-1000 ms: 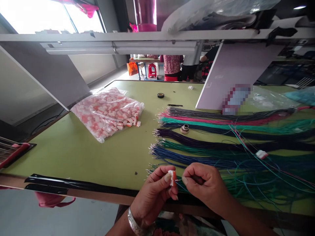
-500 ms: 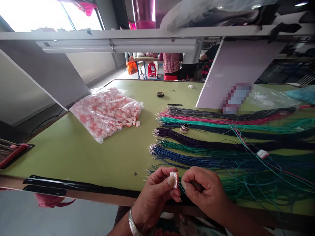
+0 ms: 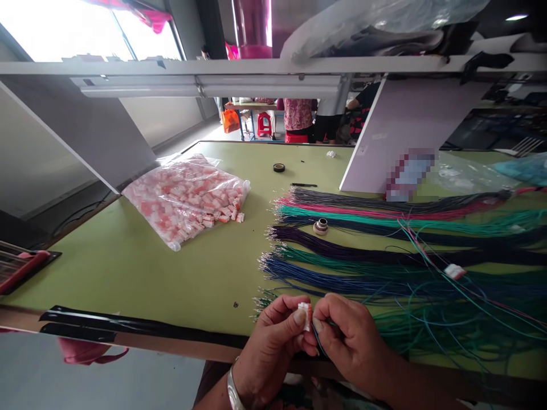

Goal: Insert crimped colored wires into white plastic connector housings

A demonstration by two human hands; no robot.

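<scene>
Tape roll (image 3: 279, 167) on green workbench (image 3: 106, 267); red stool (image 3: 264, 124) beyond.

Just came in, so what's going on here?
A person's left hand pinches a small white-and-orange connector housing while their right hand holds a thin blue wire up to it. Bundles of coloured wires lie spread on the green table, with a clear plastic bag of housings to the left.

Bright daylight poured through a window (image 3: 85, 28) at the upper left, above a pale wall (image 3: 164, 128). A white shelf (image 3: 171, 66) with a strip light (image 3: 205, 86) beneath it crossed the upper frame; beyond, upper middle, a far table (image 3: 243, 106) and red stool (image 3: 264, 124) stood on a pale floor (image 3: 213, 132).
</scene>
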